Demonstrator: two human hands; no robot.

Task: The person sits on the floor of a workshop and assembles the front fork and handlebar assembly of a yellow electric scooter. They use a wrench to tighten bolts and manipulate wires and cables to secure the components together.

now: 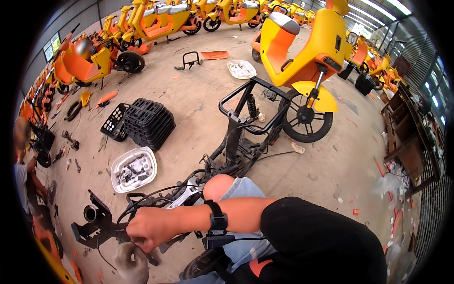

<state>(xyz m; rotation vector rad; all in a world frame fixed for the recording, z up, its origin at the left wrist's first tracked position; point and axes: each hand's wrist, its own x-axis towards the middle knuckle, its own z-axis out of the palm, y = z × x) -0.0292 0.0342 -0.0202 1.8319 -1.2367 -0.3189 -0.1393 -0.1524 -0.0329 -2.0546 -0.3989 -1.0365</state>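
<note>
Around blk frame [232, 139], wht tray [152, 171], crates [149, 123], ylw scooter [314, 49], R hand [150, 227] blocking part

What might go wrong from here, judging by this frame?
The corded wrist device might snag on the stripped frame. The white tray of small parts sits beside it and could be knocked. The right hand, close to metal edges, might get scraped.

Black plastic baskets [150, 124] lie stacked on the concrete floor [203, 102]; beyond them stand rows of yellow scooters [178, 21], an orange panel [214, 55] lying nearer
</note>
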